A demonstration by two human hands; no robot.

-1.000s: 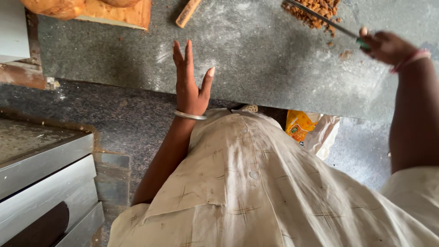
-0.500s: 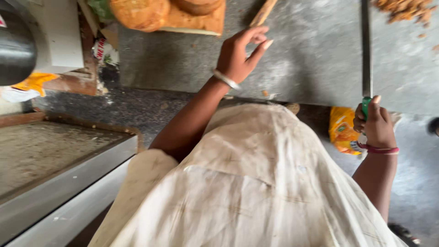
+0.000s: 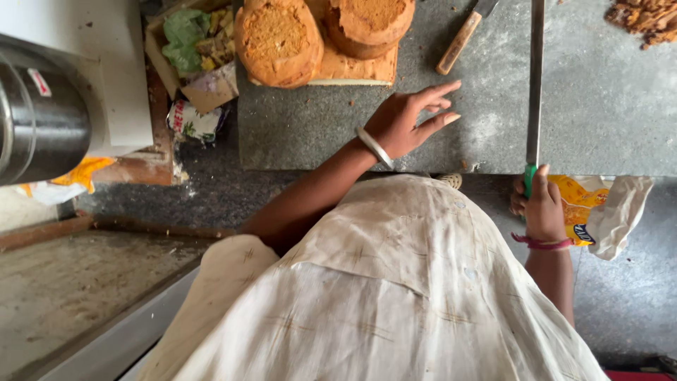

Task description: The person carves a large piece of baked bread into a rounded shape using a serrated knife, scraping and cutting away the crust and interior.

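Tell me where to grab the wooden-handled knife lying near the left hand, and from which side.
Take the wooden-handled knife by its light wooden handle, not the blade, which runs off the top edge. The handle lies flat on the grey stone slab, slanting down toward the left hand, so come from above with fingers across its width.

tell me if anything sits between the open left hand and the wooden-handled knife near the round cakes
Nothing visible does. Only bare grey counter lies between the left hand and the wooden-handled knife; the round cakes sit off to the side.
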